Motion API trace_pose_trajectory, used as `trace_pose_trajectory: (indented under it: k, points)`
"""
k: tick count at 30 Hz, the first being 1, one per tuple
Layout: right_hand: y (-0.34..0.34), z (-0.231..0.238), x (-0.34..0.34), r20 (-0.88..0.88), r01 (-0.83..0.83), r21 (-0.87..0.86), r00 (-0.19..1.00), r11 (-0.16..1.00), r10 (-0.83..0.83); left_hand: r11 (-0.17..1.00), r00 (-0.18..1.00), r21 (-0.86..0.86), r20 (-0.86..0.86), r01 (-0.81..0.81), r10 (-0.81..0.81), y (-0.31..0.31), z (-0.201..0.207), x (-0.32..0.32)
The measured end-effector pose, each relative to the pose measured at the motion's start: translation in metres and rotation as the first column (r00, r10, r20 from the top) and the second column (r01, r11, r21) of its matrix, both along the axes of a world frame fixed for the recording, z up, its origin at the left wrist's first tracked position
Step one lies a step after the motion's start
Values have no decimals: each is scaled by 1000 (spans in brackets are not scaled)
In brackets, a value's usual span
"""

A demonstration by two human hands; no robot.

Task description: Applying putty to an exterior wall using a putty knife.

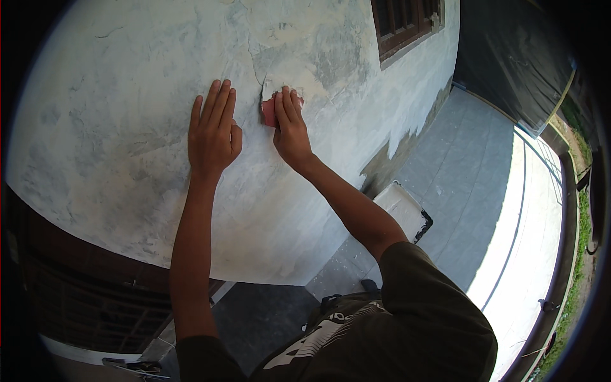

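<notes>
My left hand (213, 143) lies flat against a plastered wall (121, 134), fingers stretched upward and thumb folded near the side. To its right, my right hand (293, 134) presses a reddish putty spreader (268, 111) to the same wall. The fingers lie over the tool, and white putty coats its upper part. A thin crack runs down the wall to just above the spreader. Patchy white and grey putty covers the surface around both hands.
A white tray with a black edge (402, 207) rests on the grey tiled floor (458, 165) right of my right arm. A brown barred window (407, 25) is set in the wall at upper right. Dark sheeting (515, 57) hangs beyond it. Another dark barred opening (89, 280) lies lower left.
</notes>
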State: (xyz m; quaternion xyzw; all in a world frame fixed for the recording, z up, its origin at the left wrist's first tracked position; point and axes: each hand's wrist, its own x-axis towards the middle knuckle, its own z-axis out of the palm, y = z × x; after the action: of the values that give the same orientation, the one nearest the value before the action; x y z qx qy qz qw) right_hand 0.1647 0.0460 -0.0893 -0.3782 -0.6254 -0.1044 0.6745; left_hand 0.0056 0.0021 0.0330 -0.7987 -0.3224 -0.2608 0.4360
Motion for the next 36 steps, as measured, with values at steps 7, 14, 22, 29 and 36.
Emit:
trace_pose_trajectory:
  k: [7, 14, 22, 29, 36]
  points:
    - [-108, -130, -31, -2, -443, -366, 880, 819, 475, 1000, 1000, 20, -6, 19, -19, 5, -2, -2]
    - [-68, -85, 38, -329, -269, -210, 925, 940, 191, 999, 1000, 33, -19, -13, 14, 3, 0, 2]
    - [15, 32, 85, -337, 30, 85, 941, 996, 1, 999, 999, 46, -20, -28, 29, 4, -2, -2]
    - [12, 20, 51, -142, 41, 72, 989, 997, -30, 999, 999, 30, -10, -33, 34, 1, -1, 3]
    - [-65, -67, 17, -100, -397, -253, 918, 882, 385, 997, 997, 40, -38, -70, 71, 3, -1, 3]
